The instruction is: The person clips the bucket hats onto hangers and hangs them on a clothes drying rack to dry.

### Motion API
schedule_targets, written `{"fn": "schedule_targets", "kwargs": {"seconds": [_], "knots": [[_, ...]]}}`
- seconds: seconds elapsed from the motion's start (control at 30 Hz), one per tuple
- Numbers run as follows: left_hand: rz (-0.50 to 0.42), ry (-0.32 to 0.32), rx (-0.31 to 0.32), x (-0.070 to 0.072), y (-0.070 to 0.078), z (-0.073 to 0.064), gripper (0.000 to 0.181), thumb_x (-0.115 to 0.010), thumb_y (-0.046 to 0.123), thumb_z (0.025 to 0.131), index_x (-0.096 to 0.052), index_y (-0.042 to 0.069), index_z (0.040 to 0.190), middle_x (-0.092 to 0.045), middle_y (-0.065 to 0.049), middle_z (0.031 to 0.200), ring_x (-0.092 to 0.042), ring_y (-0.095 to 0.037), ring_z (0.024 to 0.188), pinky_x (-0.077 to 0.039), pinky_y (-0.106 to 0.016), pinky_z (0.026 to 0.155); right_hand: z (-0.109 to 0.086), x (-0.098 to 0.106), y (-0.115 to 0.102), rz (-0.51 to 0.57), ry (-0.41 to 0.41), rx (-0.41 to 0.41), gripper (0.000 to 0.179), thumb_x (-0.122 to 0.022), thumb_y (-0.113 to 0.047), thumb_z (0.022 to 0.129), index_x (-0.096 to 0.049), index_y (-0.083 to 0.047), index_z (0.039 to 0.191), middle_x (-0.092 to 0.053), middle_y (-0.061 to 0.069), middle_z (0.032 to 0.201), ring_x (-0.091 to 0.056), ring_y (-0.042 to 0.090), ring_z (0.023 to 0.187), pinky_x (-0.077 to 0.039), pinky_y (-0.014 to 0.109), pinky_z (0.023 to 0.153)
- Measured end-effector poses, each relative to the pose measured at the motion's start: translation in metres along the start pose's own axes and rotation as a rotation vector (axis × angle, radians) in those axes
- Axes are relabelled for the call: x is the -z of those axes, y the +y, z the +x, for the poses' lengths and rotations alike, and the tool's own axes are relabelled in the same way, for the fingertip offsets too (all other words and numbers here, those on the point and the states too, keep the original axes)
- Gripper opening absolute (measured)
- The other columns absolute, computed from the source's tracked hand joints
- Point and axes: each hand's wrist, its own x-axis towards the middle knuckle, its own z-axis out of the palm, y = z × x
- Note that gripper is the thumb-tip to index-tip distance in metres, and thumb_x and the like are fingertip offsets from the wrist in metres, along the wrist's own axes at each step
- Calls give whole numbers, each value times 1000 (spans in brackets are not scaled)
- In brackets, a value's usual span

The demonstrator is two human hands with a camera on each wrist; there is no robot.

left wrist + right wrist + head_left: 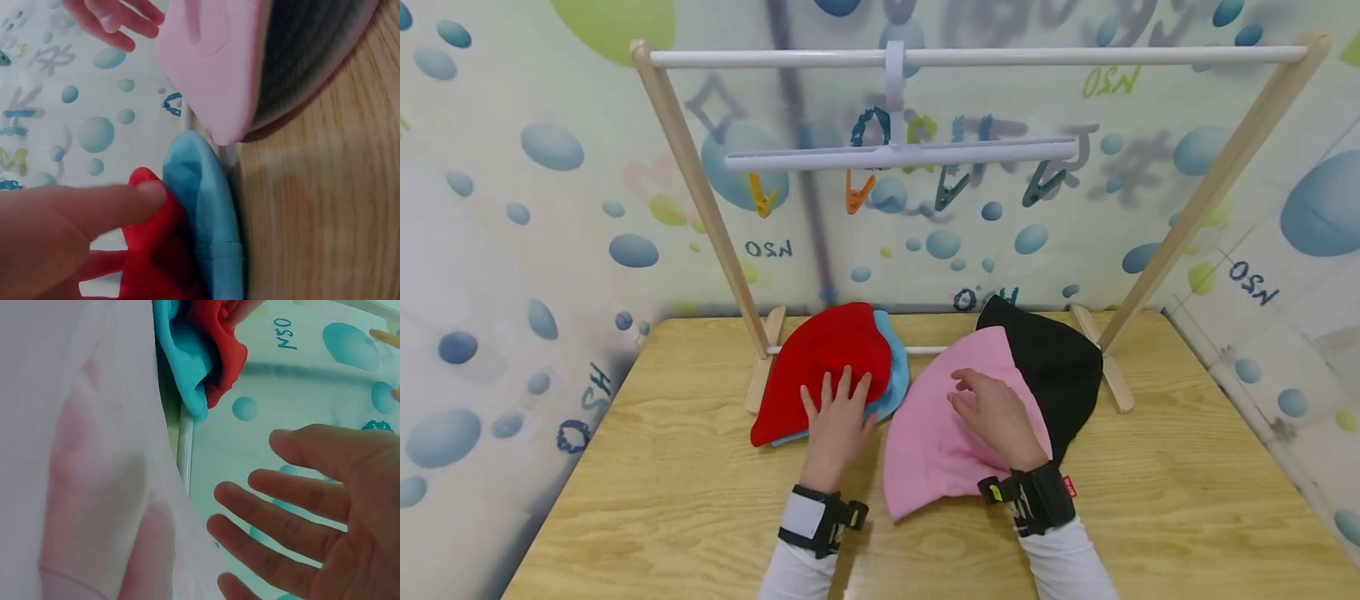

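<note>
A red bucket hat (827,358) lies on the left, with light blue fabric (891,375) showing along its right side. My left hand (837,421) is spread over the red hat's front. In the left wrist view its thumb (134,203) is over the red fabric; I cannot tell how firmly it touches. Right of it sits a pink bucket hat (940,433), overlapping a black hat (1052,375) behind it. My right hand (996,417) is over the pink hat with loosely bent fingers. The right wrist view shows these fingers (284,522) apart, holding nothing.
A wooden rack with a white top bar (775,58) stands at the table's back. From it hangs a white hanger (902,154) with several clips, including a yellow clip (762,196) and an orange clip (857,193). The wooden table (700,500) meets a patterned wall.
</note>
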Motion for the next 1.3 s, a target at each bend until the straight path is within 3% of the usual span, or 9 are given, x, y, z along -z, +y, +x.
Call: {"fn": "schedule_targets", "kwargs": {"seconds": [0.27,0.43,0.6,0.7,0.8,0.93,1.13,1.3], "knots": [[1,59,23,-3,-2,8,43,-68,6,87,-63,16,129,-52,-18,136,-43,-46,125,-20,-71,101,4,-6,-2,132,-78,-3,31,-66,-17,92,-64,-5,120,-68,7,106,-63,23,96,-50,42,87],[-6,72,28,-4,-4,12,41,-64,1,87,-65,15,126,-55,-16,132,-53,-41,117,-29,-67,99,7,-6,-4,147,-76,18,30,-66,-17,92,-64,-5,119,-68,6,105,-63,22,94,-51,41,86],[16,112,7,-6,-7,15,40,-69,1,83,-65,10,122,-60,-16,127,-60,-37,107,-39,-62,94,10,-4,-9,148,-82,22,29,-65,-16,92,-64,-5,119,-68,7,104,-62,23,93,-51,41,85],[25,173,-10,-7,-9,16,37,-71,0,80,-67,6,116,-64,-15,120,-65,-35,97,-47,-56,86,13,-3,-10,147,-90,25,29,-65,-17,93,-64,-5,119,-68,7,104,-62,22,93,-51,40,84],[4,242,-12,-7,-11,17,28,-69,-4,80,-69,4,107,-69,-14,105,-67,-34,79,-54,-49,69,15,-4,-11,162,-96,45,28,-64,-16,93,-64,-4,119,-68,6,104,-62,22,93,-51,40,84],[-70,293,9,-4,-14,17,22,-63,-5,83,-68,3,103,-70,-14,93,-64,-35,68,-53,-47,55,20,-3,-14,212,-81,110,26,-63,-15,94,-64,-3,117,-68,6,103,-62,22,94,-51,44,85],[-193,330,85,-2,-22,17,3,-64,5,91,-65,3,92,-65,-14,74,-63,-34,64,-53,-46,54,29,-2,-23,270,-47,166,21,-62,-13,94,-66,-4,113,-69,6,103,-62,22,94,-50,47,87],[-222,335,153,-1,-26,15,14,-64,15,94,-61,8,81,-53,-5,59,-56,-29,55,-47,-41,46,40,0,-33,280,-28,226,19,-62,-10,94,-67,-3,110,-70,8,101,-64,23,93,-51,45,85]]}}
